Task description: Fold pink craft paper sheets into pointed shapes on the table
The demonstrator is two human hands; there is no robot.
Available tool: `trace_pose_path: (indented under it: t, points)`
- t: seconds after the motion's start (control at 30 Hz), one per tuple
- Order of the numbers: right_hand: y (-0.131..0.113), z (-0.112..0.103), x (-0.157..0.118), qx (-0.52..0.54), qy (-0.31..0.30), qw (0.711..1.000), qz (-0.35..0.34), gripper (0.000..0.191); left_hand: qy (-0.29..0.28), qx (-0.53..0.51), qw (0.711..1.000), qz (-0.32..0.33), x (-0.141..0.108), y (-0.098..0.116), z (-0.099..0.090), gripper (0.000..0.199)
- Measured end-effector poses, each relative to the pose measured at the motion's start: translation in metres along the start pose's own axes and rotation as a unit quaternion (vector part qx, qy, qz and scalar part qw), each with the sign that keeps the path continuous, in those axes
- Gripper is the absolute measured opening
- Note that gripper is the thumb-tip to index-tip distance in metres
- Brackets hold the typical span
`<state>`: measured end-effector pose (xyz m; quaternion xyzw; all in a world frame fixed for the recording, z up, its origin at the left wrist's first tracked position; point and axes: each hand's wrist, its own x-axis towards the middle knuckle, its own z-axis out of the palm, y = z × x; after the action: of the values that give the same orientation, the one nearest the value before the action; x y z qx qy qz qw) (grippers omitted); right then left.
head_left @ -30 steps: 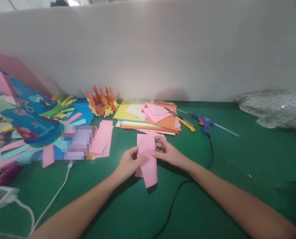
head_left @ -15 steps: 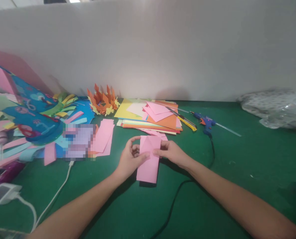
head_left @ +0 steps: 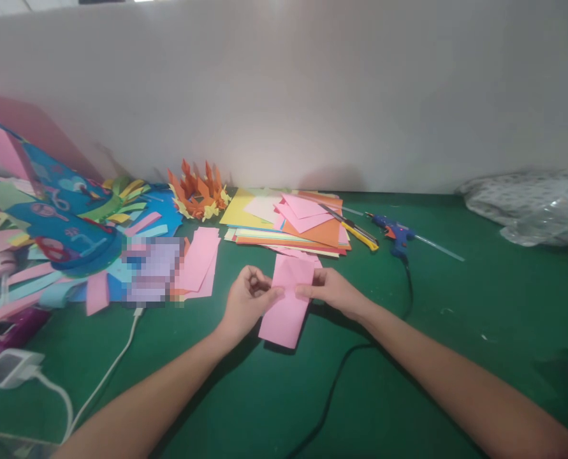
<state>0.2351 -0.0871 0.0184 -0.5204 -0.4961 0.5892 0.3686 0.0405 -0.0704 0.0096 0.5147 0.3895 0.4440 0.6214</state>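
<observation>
A folded piece of pink paper is held above the green table, its top leaning a little to the right. My left hand pinches its left edge, thumb on the front and the other fingers curled behind or beside it. On the opposite edge, my right hand grips the paper with the thumb in front and its fingers hidden behind. Beyond the paper lie more pink pieces, partly covered by it.
Behind the hands is a stack of coloured paper with a yellow utility knife. A blue glue gun with a black cord lies right. Leftward are pink strips, an orange paper crown, blue cone hats and a white cable.
The pink paper has tilted, its top shifting right and its lower end slightly left. My left fingers have curled in more at its edge, while my right hand keeps its grip.
</observation>
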Motion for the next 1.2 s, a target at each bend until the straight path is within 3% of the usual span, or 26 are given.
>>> trace_pose_path:
  t: [0.37, 0.93, 1.2]
  points:
    - [0.002, 0.005, -0.001, -0.009, 0.043, 0.999, -0.014, 0.042, -0.038, 0.056, 0.998, -0.021, -0.003, -0.001, -0.001, 0.043]
    - [0.004, 0.006, -0.001, 0.022, 0.061, 0.998, -0.007, 0.032, -0.016, 0.127, 0.991, 0.038, -0.004, 0.002, 0.0, 0.017]
    - [0.006, 0.006, 0.0, -0.011, 0.083, 0.996, -0.008, 0.037, -0.038, 0.215, 0.973, 0.071, 0.001, 0.003, -0.012, 0.009]
